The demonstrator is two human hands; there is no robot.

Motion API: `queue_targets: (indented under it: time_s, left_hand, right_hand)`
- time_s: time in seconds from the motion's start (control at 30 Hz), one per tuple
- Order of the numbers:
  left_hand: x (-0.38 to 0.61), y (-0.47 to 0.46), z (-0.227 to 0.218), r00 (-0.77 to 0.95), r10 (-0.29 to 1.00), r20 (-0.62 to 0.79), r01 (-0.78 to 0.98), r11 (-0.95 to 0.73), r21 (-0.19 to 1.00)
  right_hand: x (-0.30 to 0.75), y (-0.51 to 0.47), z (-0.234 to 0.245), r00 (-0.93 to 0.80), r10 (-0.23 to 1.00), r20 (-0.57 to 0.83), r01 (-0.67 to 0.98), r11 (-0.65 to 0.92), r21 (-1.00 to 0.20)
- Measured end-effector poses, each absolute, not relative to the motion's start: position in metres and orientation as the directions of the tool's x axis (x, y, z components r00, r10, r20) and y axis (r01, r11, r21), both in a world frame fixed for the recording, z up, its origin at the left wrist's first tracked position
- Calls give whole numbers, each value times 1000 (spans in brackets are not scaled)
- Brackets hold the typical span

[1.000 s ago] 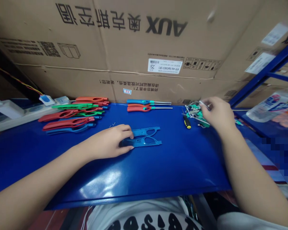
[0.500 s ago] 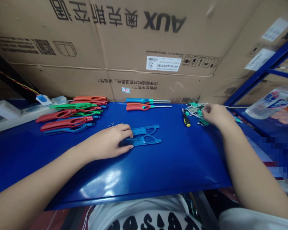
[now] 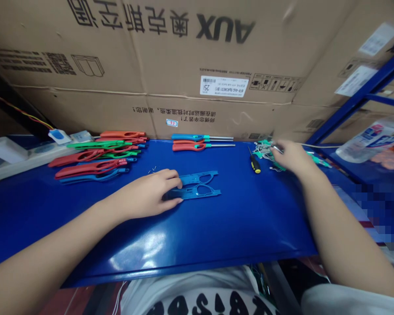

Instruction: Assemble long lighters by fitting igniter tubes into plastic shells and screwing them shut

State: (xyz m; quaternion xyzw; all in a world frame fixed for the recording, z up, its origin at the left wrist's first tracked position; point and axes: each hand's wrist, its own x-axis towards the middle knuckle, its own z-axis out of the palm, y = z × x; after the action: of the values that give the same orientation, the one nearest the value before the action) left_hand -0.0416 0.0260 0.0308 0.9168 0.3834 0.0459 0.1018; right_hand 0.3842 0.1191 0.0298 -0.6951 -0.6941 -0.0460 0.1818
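My left hand [image 3: 151, 194] rests on the blue table [image 3: 233, 218], its fingers curled over the near end of two blue plastic handle shells [image 3: 198, 186] that lie side by side. My right hand [image 3: 290, 157] reaches to the back right and pinches into a tangle of small green circuit boards with white wires [image 3: 265, 153]. What its fingertips hold is partly hidden. A small screwdriver with a black and yellow handle [image 3: 254, 164] lies just left of that pile.
A stack of red, green and blue handle shells [image 3: 98, 155] lies at the back left. Two assembled lighters, blue and red [image 3: 200, 143], lie at the back centre. Large cardboard boxes [image 3: 190, 65] wall off the back. A white power strip [image 3: 13, 155] sits far left; blue shelving [image 3: 357, 103] stands right.
My right hand dropped from above the green boards onto the pile and shifted slightly left. My left hand and the blue shells have not moved.
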Motion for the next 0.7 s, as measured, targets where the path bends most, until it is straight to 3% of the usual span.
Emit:
queue_targets:
  time_s: [0.17,0.37,0.5,0.7]
  left_hand:
    - [-41,28,30,704,710,20,689,-690,221]
    - [-41,27,31,708,705,38,681,-696,228]
    - [-41,26,32,709,704,46,678,-697,235]
    - [-41,26,32,711,702,39,678,-699,227]
  right_hand:
    - [372,121,23,106,978,181,990,-86,-113]
    - [359,121,18,141,979,145,985,-125,-119]
    - [356,122,19,141,969,204,983,-114,-142]
    - [355,121,20,98,919,383,960,14,-280]
